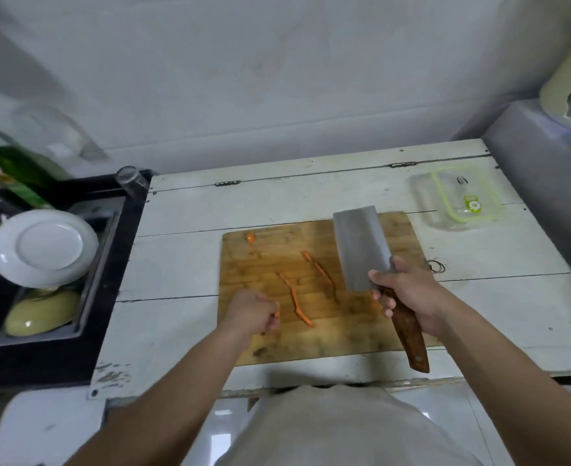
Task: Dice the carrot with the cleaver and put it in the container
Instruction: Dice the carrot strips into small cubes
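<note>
Nearest us, our left hand (255, 311) is curled over the near left part of the cutting board (361, 334); its grip is pressed together, pinching a thin orange piece of carrot between the fingertips, probably to line it up for cutting; our right hand (408, 294) wraps closed around the cleaver (361, 247) where the dark wooden handle meets the blade, fingers on the flat steel for control; the broad rectangular blade is lifted and angled away from us, clear of the other hand, so we judge a cut is being prepared rather than made.

On the board, worn wood with knife marks, lie two long, thin, wavy carrot strips (295, 301); a small orange end piece (250, 237) sits apart near the far left corner; nothing looks diced yet.

The board rests on a white painted plank desk (183, 264), scuffed at the near edge; to the left, a white plate (43, 248) leans in a dark sink.

Farthest, beyond the board's right corner, stands the container (459, 200), clear plastic with a lime green rim, seemingly empty, within easy reach of the knife hand.
</note>
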